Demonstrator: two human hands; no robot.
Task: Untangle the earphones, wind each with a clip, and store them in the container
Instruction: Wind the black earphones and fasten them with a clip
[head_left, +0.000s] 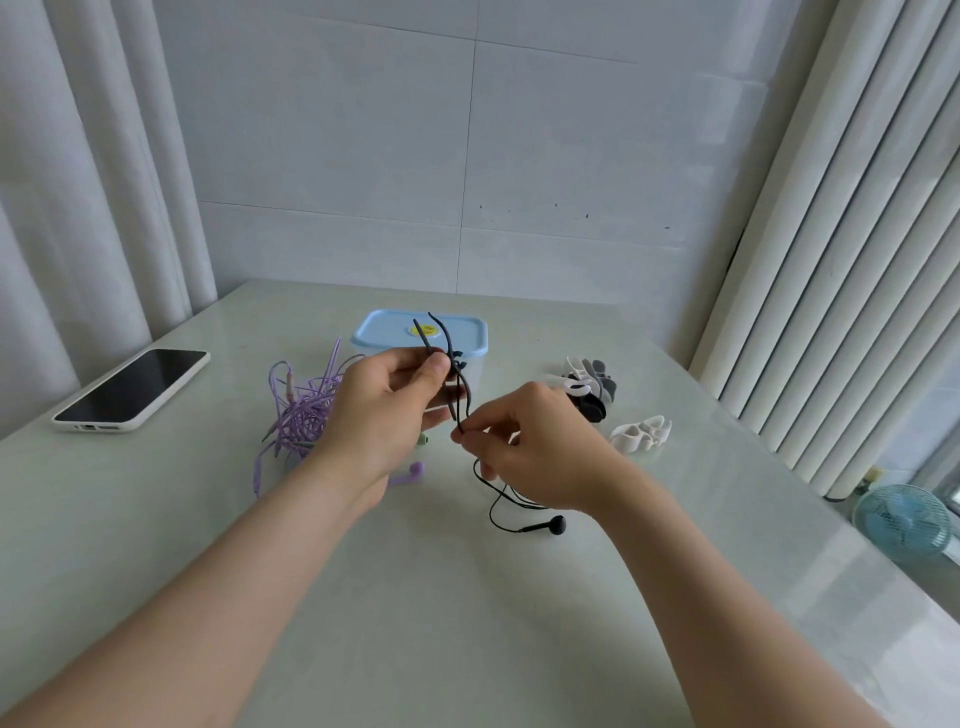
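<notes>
Holding a black clip (457, 361) upright, the left hand (384, 410) pinches it between thumb and fingers in front of the lidded container (395, 332). Right hand (540, 447) pinches the black earphone (557, 525) cable at the clip's lower end; its bud lies on the table (467, 623). Purple earphones (301, 410) lie tangled to the left, spare clips (589, 387) to the right.
</notes>
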